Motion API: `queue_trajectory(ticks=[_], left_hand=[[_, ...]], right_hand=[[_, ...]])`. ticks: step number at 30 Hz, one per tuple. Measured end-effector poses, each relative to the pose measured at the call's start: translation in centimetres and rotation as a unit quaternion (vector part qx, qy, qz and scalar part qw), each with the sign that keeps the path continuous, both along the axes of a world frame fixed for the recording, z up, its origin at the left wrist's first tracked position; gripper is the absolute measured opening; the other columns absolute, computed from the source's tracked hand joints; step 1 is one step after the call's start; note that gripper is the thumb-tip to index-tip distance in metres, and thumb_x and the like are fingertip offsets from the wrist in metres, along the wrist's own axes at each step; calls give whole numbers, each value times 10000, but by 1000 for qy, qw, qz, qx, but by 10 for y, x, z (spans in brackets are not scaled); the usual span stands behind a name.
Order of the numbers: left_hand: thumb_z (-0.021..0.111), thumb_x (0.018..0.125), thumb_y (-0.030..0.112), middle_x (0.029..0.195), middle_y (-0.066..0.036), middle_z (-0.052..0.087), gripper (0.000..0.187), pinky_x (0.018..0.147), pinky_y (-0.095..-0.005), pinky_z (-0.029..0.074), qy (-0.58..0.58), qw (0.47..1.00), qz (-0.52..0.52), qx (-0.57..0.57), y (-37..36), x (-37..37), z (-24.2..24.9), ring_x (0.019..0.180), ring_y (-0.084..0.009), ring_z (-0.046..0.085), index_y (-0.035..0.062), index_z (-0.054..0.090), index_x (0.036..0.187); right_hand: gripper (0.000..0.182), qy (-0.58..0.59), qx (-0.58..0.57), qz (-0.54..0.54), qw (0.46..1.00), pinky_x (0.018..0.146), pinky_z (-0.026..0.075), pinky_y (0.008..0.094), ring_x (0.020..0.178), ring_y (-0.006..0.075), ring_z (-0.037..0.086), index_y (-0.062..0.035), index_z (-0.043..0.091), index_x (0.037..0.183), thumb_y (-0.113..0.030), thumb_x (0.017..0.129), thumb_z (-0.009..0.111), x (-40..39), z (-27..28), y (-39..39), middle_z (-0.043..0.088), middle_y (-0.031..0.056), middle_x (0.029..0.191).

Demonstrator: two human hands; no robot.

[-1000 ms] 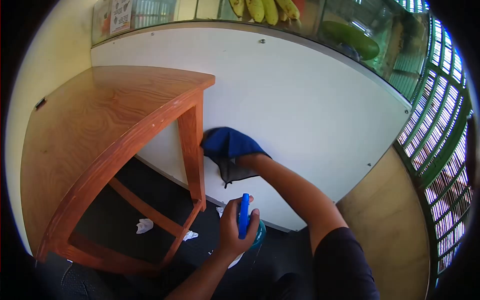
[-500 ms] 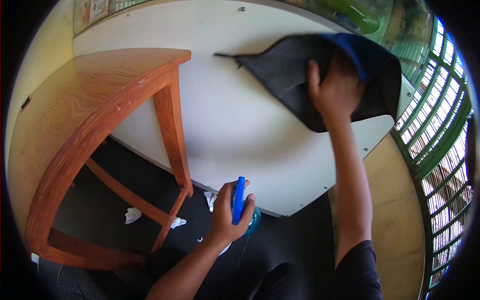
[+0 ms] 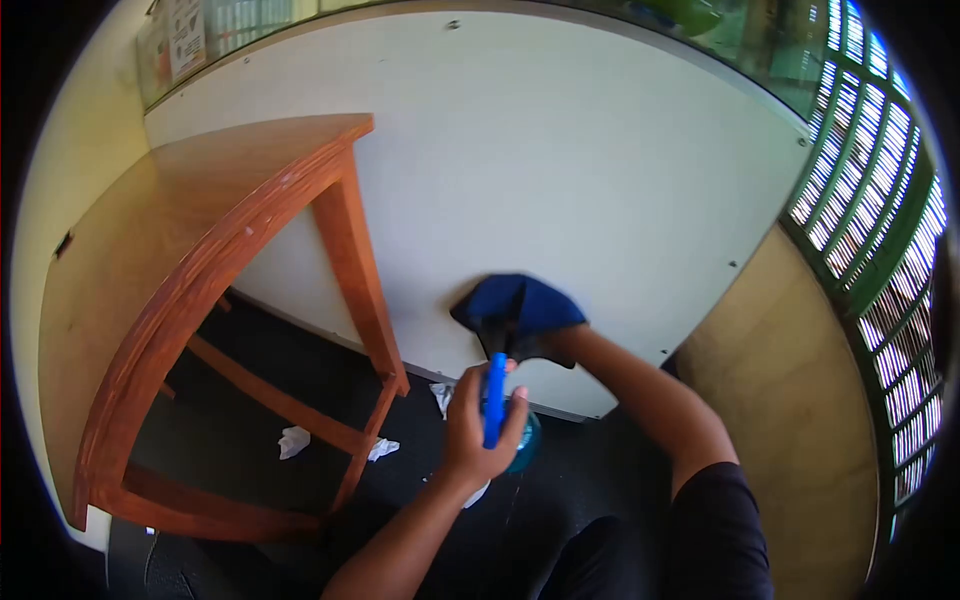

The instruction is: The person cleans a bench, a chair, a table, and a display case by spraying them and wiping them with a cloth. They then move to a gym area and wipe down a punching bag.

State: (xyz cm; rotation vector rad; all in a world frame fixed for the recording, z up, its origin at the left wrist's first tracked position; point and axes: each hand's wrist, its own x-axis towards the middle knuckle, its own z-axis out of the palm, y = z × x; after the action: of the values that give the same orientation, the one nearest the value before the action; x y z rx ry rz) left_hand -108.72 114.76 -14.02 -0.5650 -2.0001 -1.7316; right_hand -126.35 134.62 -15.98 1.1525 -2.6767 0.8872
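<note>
My left hand [image 3: 468, 430] is closed around a spray bottle with a blue trigger head [image 3: 494, 400]. Part of the bottle's greenish-blue body [image 3: 524, 446] shows beyond my fingers. My right hand [image 3: 563, 345] is on a dark blue and black cloth [image 3: 528, 300], pressed to the lower part of a white panel [image 3: 580, 160]. Folds of the cloth cover most of that hand's fingers. The cloth is bunched up, just beyond the spray bottle from my view.
A wooden table [image 3: 200, 175] with reddish-brown legs stands at the left against the panel. Crumpled white papers [image 3: 293, 442] lie on the black floor [image 3: 250, 380]. Glass [image 3: 760, 60] runs above the panel. A green metal grille [image 3: 845, 275] is at the right.
My right hand has swept the cloth from the panel's upper right down to its lower middle, and the cloth has bunched up. My left hand still holds the spray bottle, slightly farther right.
</note>
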Motion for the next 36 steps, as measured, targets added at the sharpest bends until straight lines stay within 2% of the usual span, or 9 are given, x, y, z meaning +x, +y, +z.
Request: queue_trajectory(ticks=[4, 10, 16, 20, 24, 26, 30, 34, 36], left_hand=[[672, 908, 143, 1084, -181, 657, 298, 924, -382, 488, -60, 998, -9, -2, -5, -10, -2, 1032, -302, 653, -21, 595, 1145], [670, 916, 155, 1129, -185, 652, 325, 932, -392, 490, -55, 998, -7, -14, -6, -17, -6, 1056, -298, 652, -26, 585, 1171], [669, 919, 160, 1091, -146, 640, 323, 843, -352, 508, -67, 997, -30, -7, 0, -9, -1, 959, -240, 635, -22, 582, 1171], [675, 913, 159, 1084, -147, 639, 320, 866, -356, 498, -47, 998, -30, -36, 4, -2, 0, 972, -248, 635, -15, 592, 1168], [674, 910, 154, 1084, -154, 642, 319, 896, -370, 491, -63, 996, -43, -37, 4, 8, 5, 996, -266, 635, -18, 596, 1167], [672, 909, 156, 1074, -155, 646, 318, 898, -374, 491, -50, 997, -48, -33, 5, 13, 7, 1003, -273, 639, -18, 596, 1165], [672, 916, 169, 1069, -162, 648, 317, 907, -380, 490, -31, 997, -55, -45, 5, 16, 4, 1004, -283, 644, -15, 596, 1162], [670, 927, 181, 1072, -168, 652, 323, 912, -387, 493, -51, 996, -57, -50, 3, 13, 2, 1009, -290, 647, -17, 591, 1169], [667, 931, 178, 1084, -170, 651, 329, 905, -386, 497, -46, 996, -59, -47, 5, 10, 1, 1014, -289, 649, -23, 587, 1178]], right_hand=[[620, 211, 16, -91, 973, 1116, 386, 402, 1285, 292, 528, -105, 559, 1345, -305, 795, 765, 26, 136, 54, 574, 145, 1368], [727, 570, 175, -363, 716, 1187, 263, 432, 1424, 398, 346, -78, 363, 1521, -478, 954, 581, 72, 260, 158, 381, 190, 1543], [748, 622, 132, -542, 549, 1116, 286, 614, 1367, 420, 415, -110, 433, 1483, -552, 896, 573, 79, 207, 122, 427, 207, 1499], [434, 529, 100, -468, 701, 1029, 337, 670, 1181, 375, 572, -175, 724, 1059, -516, 808, 627, 70, 74, 86, 642, 113, 1246], [559, 382, 127, -298, 865, 1003, 481, 429, 1168, 308, 614, -90, 634, 1255, -421, 808, 690, 55, -80, 98, 655, 130, 1243], [559, 88, -128, -122, 980, 1021, 477, 366, 1169, 285, 624, -83, 623, 1273, -302, 776, 757, 55, -101, 104, 661, 133, 1240], [602, -51, -125, -127, 983, 1060, 450, 367, 1188, 281, 613, -84, 613, 1288, -211, 730, 801, 78, -27, 127, 658, 134, 1250], [632, 167, 13, -161, 973, 1069, 446, 378, 1208, 269, 598, -107, 614, 1291, -350, 736, 795, 97, 130, 154, 637, 118, 1291], [694, 448, 195, -220, 844, 1051, 460, 396, 1214, 284, 590, -127, 598, 1312, -513, 758, 755, 82, 175, 199, 623, 128, 1307]])
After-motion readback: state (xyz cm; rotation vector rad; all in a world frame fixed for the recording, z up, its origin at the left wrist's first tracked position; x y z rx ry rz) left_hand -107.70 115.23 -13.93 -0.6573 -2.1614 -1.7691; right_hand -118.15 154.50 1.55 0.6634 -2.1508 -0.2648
